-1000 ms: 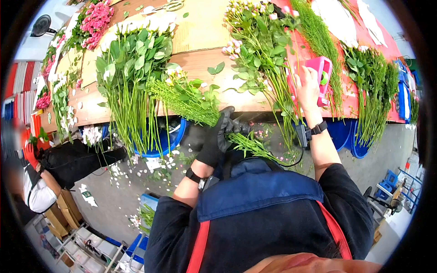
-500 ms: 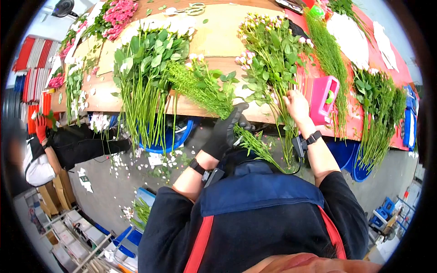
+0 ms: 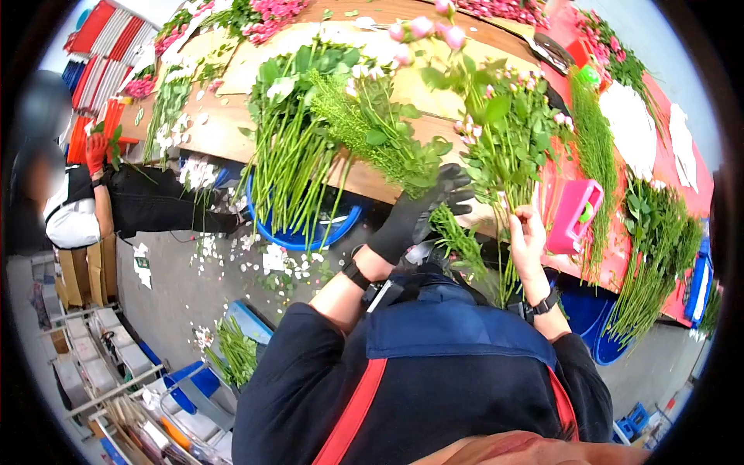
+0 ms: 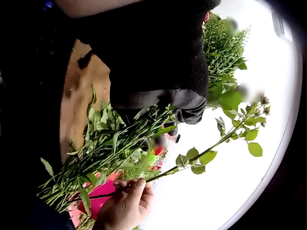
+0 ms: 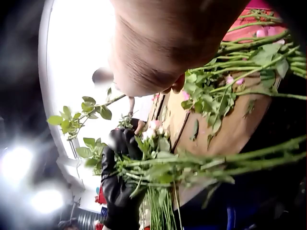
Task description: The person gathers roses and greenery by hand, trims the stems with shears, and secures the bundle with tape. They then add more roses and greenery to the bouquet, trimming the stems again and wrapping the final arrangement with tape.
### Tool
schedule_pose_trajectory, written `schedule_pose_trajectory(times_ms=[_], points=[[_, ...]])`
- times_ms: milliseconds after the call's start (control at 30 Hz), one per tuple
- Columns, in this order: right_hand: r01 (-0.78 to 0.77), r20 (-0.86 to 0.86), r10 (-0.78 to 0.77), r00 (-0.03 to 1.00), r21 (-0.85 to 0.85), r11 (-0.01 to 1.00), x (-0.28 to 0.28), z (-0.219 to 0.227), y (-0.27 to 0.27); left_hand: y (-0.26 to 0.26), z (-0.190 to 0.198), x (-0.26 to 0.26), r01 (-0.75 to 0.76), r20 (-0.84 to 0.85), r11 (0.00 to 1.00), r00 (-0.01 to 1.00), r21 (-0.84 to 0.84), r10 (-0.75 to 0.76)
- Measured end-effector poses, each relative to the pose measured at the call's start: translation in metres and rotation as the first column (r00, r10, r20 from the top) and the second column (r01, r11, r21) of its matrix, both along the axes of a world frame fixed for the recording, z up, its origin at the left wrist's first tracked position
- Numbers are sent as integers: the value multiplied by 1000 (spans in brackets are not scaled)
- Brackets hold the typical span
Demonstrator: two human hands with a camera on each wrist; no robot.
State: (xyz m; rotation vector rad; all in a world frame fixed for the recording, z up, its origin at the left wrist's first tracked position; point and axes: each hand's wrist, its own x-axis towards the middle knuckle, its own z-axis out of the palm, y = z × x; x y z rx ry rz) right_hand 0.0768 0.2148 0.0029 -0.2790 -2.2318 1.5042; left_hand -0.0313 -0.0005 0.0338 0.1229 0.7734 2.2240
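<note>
In a black glove, my left hand (image 3: 426,208) grips a bunch of feathery greenery (image 3: 372,128) and leafy stems, whose cut ends (image 4: 62,194) point toward me. The glove (image 5: 120,177) wraps the bunch in the right wrist view. My bare right hand (image 3: 528,239) pinches a single leafy stem between thumb and fingers, also seen in the left wrist view (image 4: 125,203). Pink blooms (image 3: 422,28) stand high and close to the head camera. Behind that stem, more pale pink roses (image 3: 504,132) lie on the table.
White flowers with long stems (image 3: 298,163) hang over the table edge above a blue bucket (image 3: 298,242). A pink holder (image 3: 575,217) is right of my right hand, beside fine greenery (image 3: 595,155). Another person's red glove (image 3: 95,151) is at far left.
My right hand has come back from beside the pink holder and now pinches a raised rose stem. My left hand still grips its bunch. The head view has shifted.
</note>
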Motion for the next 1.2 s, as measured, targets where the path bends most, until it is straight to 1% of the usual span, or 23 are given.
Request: schedule_pose_trajectory(times_ms=[33, 67, 133, 200, 233, 300, 367, 400, 467, 567, 600, 633, 700, 767, 800, 867, 900, 933, 1000, 1100, 1133, 1167, 1200], points=[[-59, 45, 53, 998, 158, 986, 0, 11, -10, -4, 0, -2, -52, -8, 998, 999, 22, 52], [-96, 31, 93, 995, 131, 987, -1, 8, -23, -20, 18, -4, -31, -16, 996, 999, -84, 30], [-174, 46, 169, 984, 150, 973, -5, 4, -50, -46, 35, -3, -133, -451, 968, 892, -210, 25], [-241, 84, 228, 970, 239, 940, -12, 8, -77, -66, 30, -7, 3, -69, 1000, 998, 24, -1], [-275, 99, 258, 961, 257, 926, -15, 7, -88, -76, 28, -9, 16, 134, 990, 990, 137, -35], [-440, 201, 391, 898, 397, 805, -29, 24, -112, -106, 29, -12, -11, 47, 998, 999, 56, 9], [-526, 244, 475, 846, 533, 663, -51, 59, -136, -131, 2, -18, 71, 32, 969, 996, 239, -81], [-484, 193, 457, 868, 535, 692, -63, 77, -149, -145, -6, -20, 19, -131, 1000, 991, 21, -16], [-409, 91, 444, 891, 585, 700, -89, 120, -178, -172, 17, -17, -167, -393, 972, 915, -167, 90], [-336, -34, 543, 839, 753, 566, -138, 180, -231, -194, -19, -16, -492, -833, 805, 553, -331, -4], [-343, -50, 586, 809, 769, 539, -156, 189, -252, -208, -33, -14, -565, -884, 702, 417, -433, -210], [-350, -64, 628, 776, 784, 512, -172, 195, -270, -216, -42, -14, -484, -807, 680, 515, -551, -288], [-412, 99, 633, 767, 834, 368, -193, 195, -291, -232, -50, -14, -298, -603, 583, 663, -756, -444], [-459, 190, 640, 745, 842, 283, -199, 196, -309, -253, -45, -10, -495, -684, 494, 350, -715, -640], [-473, 202, 652, 731, 838, 271, -200, 197, -316, -255, -52, -7, -493, -716, 522, 433, -696, -547], [-511, 235, 677, 697, 825, 241, -202, 194, -325, -266, -57, -6, -580, -787, 541, 355, -609, -505], [-499, 230, 669, 707, 832, 243, -203, 191, -330, -271, -57, -5, -618, -817, 549, 311, -563, -486], [-486, 224, 659, 718, 839, 245, -204, 187, -335, -273, -59, -11, -374, -514, 374, 419, -849, -748], [-444, 171, 657, 734, 853, 273, -204, 180, -344, -272, -75, -8, -640, -850, 559, 386, -527, -358], [-377, 8, 601, 799, 786, 490, -194, 167, -354, -298, -84, -8, -638, -803, 510, 330, -577, -496], [-259, -192, 558, 807, 734, 627, -200, 156, -349, -303, -85, -10, -652, -804, 507, 293, -564, -517], [-114, -357, 466, 810, 683, 721, -209, 160, -346, -300, -64, -11, -598, -848, 620, 476, -508, -235], [-77, -295, 217, 931, 420, 904, -210, 167, -340, -296, -43, -12, -584, -796, 724, 599, -367, 80]])
